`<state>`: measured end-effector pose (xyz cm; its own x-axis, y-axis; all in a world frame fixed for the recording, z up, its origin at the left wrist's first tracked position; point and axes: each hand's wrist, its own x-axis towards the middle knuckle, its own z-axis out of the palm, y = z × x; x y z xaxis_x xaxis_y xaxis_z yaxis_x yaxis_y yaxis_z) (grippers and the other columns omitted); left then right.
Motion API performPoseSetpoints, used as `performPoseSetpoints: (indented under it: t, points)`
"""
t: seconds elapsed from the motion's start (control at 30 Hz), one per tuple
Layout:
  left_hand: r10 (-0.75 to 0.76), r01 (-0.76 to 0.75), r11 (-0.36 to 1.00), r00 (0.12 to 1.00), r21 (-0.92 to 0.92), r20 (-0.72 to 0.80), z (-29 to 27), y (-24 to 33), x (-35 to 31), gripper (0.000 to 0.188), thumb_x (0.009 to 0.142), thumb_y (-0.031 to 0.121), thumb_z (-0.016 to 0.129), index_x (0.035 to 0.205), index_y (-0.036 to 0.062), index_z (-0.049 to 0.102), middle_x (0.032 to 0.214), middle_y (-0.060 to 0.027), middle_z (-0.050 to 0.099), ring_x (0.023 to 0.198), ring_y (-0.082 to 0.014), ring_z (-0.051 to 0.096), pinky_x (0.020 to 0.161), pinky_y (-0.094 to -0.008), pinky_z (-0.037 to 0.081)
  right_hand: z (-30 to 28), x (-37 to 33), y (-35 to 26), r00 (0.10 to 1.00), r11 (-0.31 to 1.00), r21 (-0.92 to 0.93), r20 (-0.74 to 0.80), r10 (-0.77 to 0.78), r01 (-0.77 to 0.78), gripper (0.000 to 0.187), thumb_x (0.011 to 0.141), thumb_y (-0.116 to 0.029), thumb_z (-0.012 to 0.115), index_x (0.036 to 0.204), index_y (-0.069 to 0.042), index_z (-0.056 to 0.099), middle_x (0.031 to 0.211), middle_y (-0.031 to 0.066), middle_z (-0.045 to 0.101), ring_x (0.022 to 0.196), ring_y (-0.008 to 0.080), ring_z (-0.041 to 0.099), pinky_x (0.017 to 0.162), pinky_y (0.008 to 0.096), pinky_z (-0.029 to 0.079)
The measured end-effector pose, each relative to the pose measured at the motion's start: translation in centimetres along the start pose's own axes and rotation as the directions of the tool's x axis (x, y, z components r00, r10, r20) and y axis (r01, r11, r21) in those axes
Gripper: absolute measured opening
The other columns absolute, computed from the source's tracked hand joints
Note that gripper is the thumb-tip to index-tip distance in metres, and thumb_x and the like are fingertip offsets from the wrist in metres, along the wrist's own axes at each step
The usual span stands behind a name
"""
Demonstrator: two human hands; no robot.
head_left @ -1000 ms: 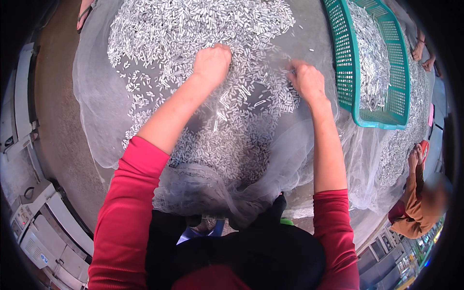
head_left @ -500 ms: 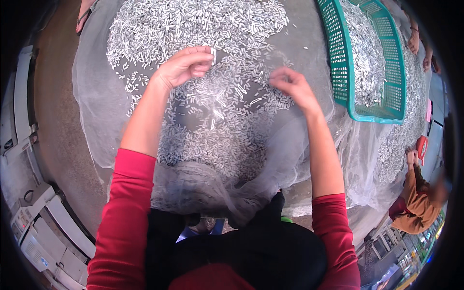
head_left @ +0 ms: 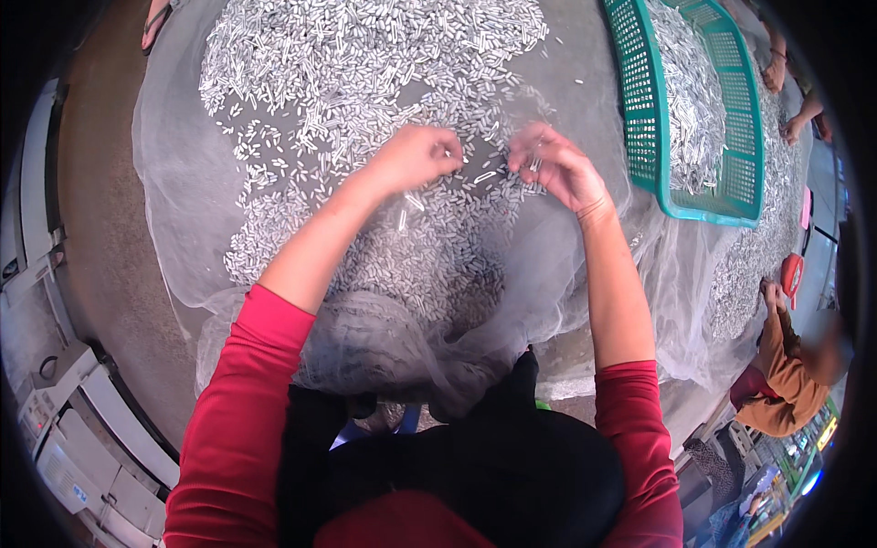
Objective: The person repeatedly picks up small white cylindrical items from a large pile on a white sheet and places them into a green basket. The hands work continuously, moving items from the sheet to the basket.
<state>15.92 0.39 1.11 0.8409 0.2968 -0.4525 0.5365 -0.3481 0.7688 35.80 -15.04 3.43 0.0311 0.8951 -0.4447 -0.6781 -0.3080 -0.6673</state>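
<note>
Small silvery-white elongated pieces (head_left: 365, 46) lie in a wide heap on a table lined with pale mesh (head_left: 174, 201). Over the middle of the spread, my left hand (head_left: 416, 157) is closed, thumb and fingertips pinched together; what they hold is too small to make out. My right hand (head_left: 566, 173) hovers to its right with curled fingers, slightly blurred, and a small silvery-white piece (head_left: 535, 164) shows between them. Longer loop-shaped pieces (head_left: 485, 177) lie among the small ones between my hands. A denser layer of small pieces (head_left: 429, 274) lies nearer my body.
A green plastic basket (head_left: 662, 155) full of longer silvery pieces stands at the right. Beyond it, another person's hands (head_left: 775, 73) and a person in brown (head_left: 781, 384) are beside more pieces. A red object (head_left: 792, 274) lies near that person. Bunched mesh (head_left: 365, 338) hangs at the near edge.
My left hand has moved right and nearer, its pinch turned down toward the pieces. The right hand has stayed nearby, its palm turned more upward, a piece now showing in its fingers.
</note>
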Motion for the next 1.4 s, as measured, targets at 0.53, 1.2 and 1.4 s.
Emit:
performPoseSetpoints:
  t: [0.53, 1.2, 1.4]
  points:
    - [-0.085, 0.107, 0.479, 0.994, -0.871, 0.075, -1.6, -1.3, -1.4, 0.02, 0.085, 0.016, 0.059, 0.103, 0.006, 0.06, 0.087, -0.0042, 0.064, 0.073, -0.0115, 0.057, 0.063, -0.0251, 0.044, 1.4, 0.9, 5.1, 0.905, -0.339, -0.926, 0.279, -0.32, 0.166, 0.01, 0.078, -0.015, 0.066, 0.081, -0.01, 0.059, 0.081, 0.0057, 0.06, 0.073, 0.0244, 0.065, 0.062, 0.037, 0.051]
    - [-0.003, 0.115, 0.167, 0.993, -0.979, 0.116, -1.2, 0.2, -0.8, 0.026, 0.084, 0.024, 0.055, 0.104, 0.0081, 0.054, 0.095, -0.0043, 0.053, 0.076, -0.0146, 0.05, 0.056, -0.021, 0.036, 0.0, 1.4, 3.0, 0.985, 0.741, -0.649, 0.118, -0.124, 0.171, 0.021, 0.085, -0.016, 0.058, 0.104, -0.008, 0.059, 0.093, 0.0043, 0.06, 0.083, 0.0175, 0.059, 0.068, 0.0297, 0.047]
    - [-0.047, 0.117, 0.656, 0.992, -0.746, 0.114, 0.5, 1.0, 1.5, 0.02, 0.087, 0.017, 0.055, 0.101, 0.0051, 0.063, 0.08, -0.0018, 0.056, 0.062, -0.01, 0.051, 0.05, -0.02, 0.037, -0.9, 0.1, -0.7, 0.997, 0.998, -0.038, -0.062, -0.053, 0.051, 0.026, 0.086, -0.02, 0.055, 0.107, -0.006, 0.059, 0.097, 0.0042, 0.06, 0.079, 0.0148, 0.052, 0.067, 0.0239, 0.042]
